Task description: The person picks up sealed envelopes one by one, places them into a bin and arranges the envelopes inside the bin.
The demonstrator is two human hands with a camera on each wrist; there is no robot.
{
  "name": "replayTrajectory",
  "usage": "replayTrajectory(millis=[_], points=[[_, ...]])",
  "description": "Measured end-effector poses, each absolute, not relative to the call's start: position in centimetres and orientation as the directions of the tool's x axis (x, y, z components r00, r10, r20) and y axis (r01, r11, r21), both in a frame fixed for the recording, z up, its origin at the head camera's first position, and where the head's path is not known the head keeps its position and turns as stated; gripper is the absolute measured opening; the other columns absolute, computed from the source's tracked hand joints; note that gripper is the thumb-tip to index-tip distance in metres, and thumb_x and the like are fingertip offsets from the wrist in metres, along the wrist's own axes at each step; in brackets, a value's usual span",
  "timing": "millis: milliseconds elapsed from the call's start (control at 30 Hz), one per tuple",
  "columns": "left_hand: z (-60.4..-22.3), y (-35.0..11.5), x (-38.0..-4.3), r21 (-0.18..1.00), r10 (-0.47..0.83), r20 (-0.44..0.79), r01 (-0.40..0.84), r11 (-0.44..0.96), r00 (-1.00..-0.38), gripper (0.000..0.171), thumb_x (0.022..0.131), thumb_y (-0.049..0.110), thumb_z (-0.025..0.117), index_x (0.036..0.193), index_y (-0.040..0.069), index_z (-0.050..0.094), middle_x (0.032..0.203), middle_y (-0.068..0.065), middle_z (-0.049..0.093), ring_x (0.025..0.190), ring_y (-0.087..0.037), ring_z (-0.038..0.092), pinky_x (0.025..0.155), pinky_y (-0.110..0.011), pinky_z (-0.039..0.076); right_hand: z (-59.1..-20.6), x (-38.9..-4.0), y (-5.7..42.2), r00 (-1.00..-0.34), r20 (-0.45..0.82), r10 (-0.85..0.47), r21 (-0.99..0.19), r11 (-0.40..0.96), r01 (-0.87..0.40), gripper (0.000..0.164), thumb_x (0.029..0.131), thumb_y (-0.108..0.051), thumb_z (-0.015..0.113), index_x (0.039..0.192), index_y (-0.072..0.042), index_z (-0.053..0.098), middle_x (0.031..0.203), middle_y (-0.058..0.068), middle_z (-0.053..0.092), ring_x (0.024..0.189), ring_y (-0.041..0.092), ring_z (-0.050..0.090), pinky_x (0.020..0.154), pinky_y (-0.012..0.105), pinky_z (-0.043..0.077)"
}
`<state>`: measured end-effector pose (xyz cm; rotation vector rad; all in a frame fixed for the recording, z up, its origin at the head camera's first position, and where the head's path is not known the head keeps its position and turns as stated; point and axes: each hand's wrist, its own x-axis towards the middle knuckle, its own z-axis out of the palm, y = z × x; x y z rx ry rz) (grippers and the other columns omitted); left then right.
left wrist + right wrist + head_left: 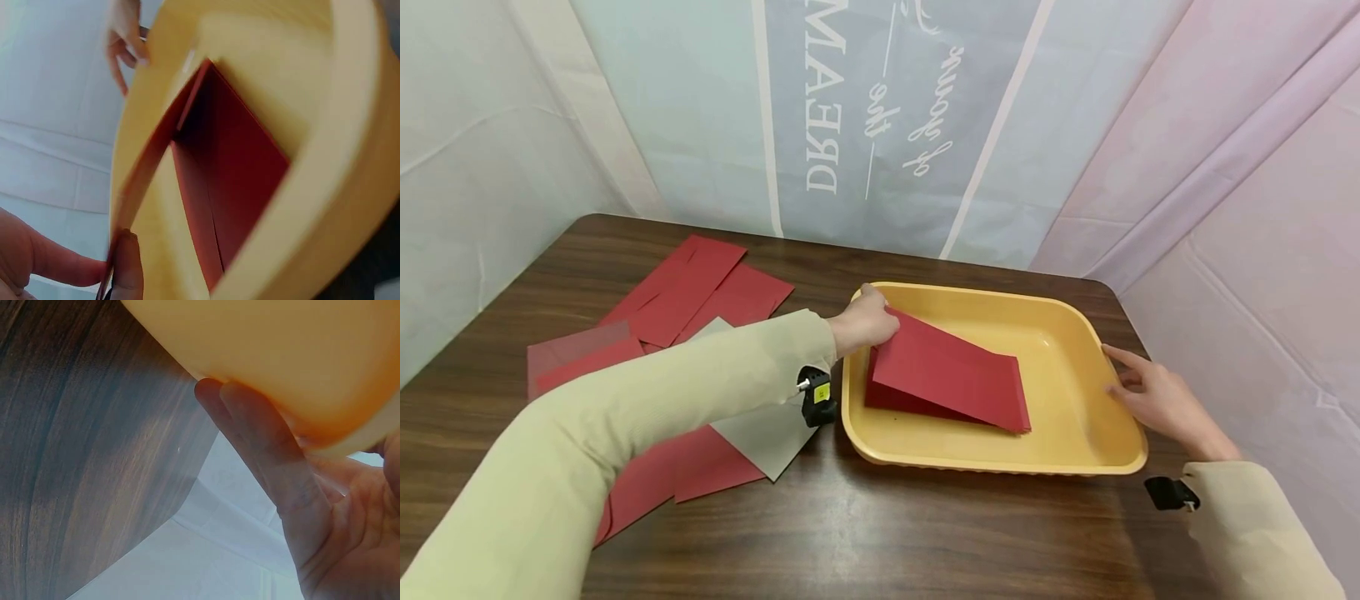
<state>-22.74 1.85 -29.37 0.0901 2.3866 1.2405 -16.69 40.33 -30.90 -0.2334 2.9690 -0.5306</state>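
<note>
In the head view my left hand (865, 321) reaches over the left end of a yellow plastic basin (985, 463). Its thumb and fingertips pinch the edge of a red envelope (947, 367), whose far end slants down onto the basin's floor. More red paper (234, 162) lies beneath the lifted envelope, as the left wrist view shows. My right hand (1165, 404) holds the basin's right rim. Seen from the right wrist, its fingers (256, 425) lie against the outer wall under the rim, and the thumb is mostly hidden.
Several red envelopes (688, 287) are spread over the left of the dark wooden table (865, 533), partly behind my left sleeve. A grey sheet (775, 437) lies among them. Printed fabric (880, 125) hangs behind the table, with pale cloth (1262, 275) at the right.
</note>
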Motion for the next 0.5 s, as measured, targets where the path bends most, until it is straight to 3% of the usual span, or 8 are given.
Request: replayTrajectory(millis=[67,100,167,200,367,500], points=[[-29.47,1.95,-22.89,0.76,0.272,-0.335,-0.088,0.644,-0.902,0.029,0.093,0.005,0.046,0.117,-0.011,0.047,0.086,-0.008,0.051,0.067,-0.016,0.043,0.061,-0.026,0.036,-30.86,-16.68,40.32,-0.981,-0.087,-0.172,-0.351,0.927,-0.132,0.058,0.092,-0.01,0.059,0.142,0.009,0.035,0.096,0.026,0.069,0.07,0.021,0.067,0.057,0.026,0.047],[-29.54,1.99,-22.97,0.741,0.283,-0.324,-0.057,0.669,-0.903,0.014,0.093,0.004,0.046,0.096,-0.007,0.053,0.075,-0.006,0.047,0.06,-0.015,0.038,0.057,-0.026,0.034,-30.85,-16.67,40.31,-0.981,-0.086,-0.173,-0.348,0.928,-0.133,0.058,0.092,-0.01,0.059,0.142,0.008,0.035,0.096,0.025,0.069,0.07,0.021,0.067,0.057,0.026,0.047],[-29.68,2.05,-23.15,0.714,0.314,-0.315,-0.005,0.7,-0.896,0.026,0.092,0.002,0.046,0.066,0.005,0.042,0.06,-0.002,0.034,0.052,-0.014,0.028,0.05,-0.025,0.028,-30.84,-16.65,40.27,-0.981,-0.086,-0.171,-0.342,0.93,-0.132,0.058,0.093,-0.011,0.059,0.142,0.008,0.036,0.096,0.025,0.069,0.071,0.021,0.067,0.058,0.026,0.047],[-29.74,2.09,-23.23,0.699,0.329,-0.315,0.016,0.715,-0.89,0.033,0.092,0.001,0.047,0.062,0.009,0.035,0.056,0.0,0.028,0.05,-0.013,0.024,0.048,-0.025,0.026,-30.83,-16.64,40.25,-0.982,-0.087,-0.171,-0.342,0.931,-0.132,0.058,0.093,-0.011,0.059,0.142,0.008,0.035,0.096,0.025,0.069,0.071,0.022,0.067,0.058,0.026,0.047],[-29.87,2.25,-23.47,0.639,0.348,-0.355,0.046,0.768,-0.868,0.033,0.09,0.0,0.046,0.061,0.011,0.033,0.054,0.002,0.024,0.047,-0.011,0.02,0.046,-0.025,0.023,-30.82,-16.57,40.22,-0.982,-0.087,-0.169,-0.344,0.93,-0.129,0.058,0.093,-0.012,0.059,0.143,0.008,0.035,0.097,0.025,0.069,0.072,0.022,0.067,0.058,0.026,0.047],[-29.75,2.48,-23.6,0.589,0.328,-0.382,0.046,0.807,-0.864,0.036,0.091,0.002,0.048,0.059,0.011,0.034,0.054,0.001,0.026,0.048,-0.012,0.029,0.046,-0.024,0.028,-30.82,-16.52,40.2,-0.982,-0.091,-0.166,-0.342,0.931,-0.125,0.058,0.093,-0.012,0.058,0.143,0.007,0.035,0.097,0.025,0.069,0.072,0.023,0.067,0.059,0.027,0.047]])
